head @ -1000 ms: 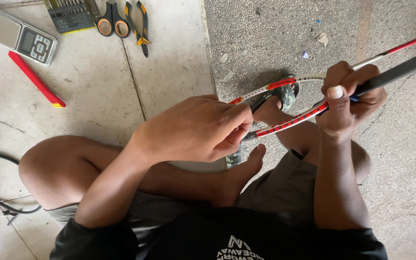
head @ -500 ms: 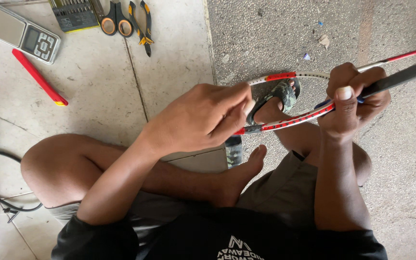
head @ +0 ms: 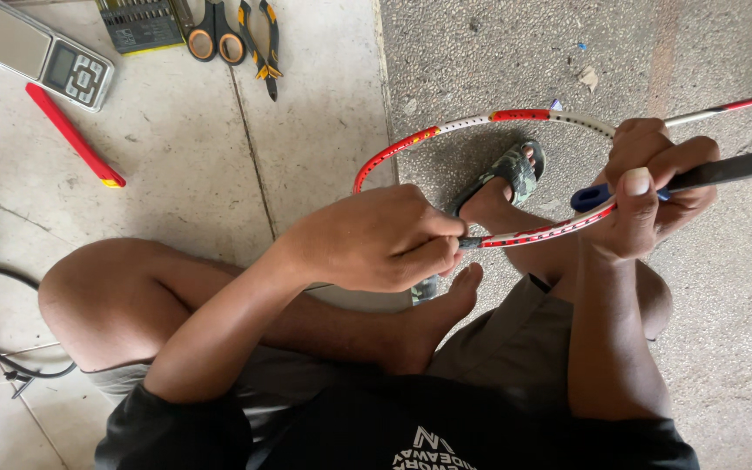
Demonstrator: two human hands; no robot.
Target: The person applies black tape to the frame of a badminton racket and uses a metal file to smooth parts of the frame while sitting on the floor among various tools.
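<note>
Racket frame [head: 480, 122] now swings up and left, its full red-and-white arc exposed. Left hand [head: 376, 239] sits lower along the rim, uncovering the sandalled foot [head: 508, 178] at frame centre.

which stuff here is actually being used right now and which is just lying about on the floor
In use:
- racket frame, red and white, unstrung
- left hand, pinching the frame's lower rim
- right hand, gripping the frame together with a dark tool with a blue tip

Lying about:
- pocket scale
- red pen-like tool
- scissors
- pliers
- drill bit set
</note>
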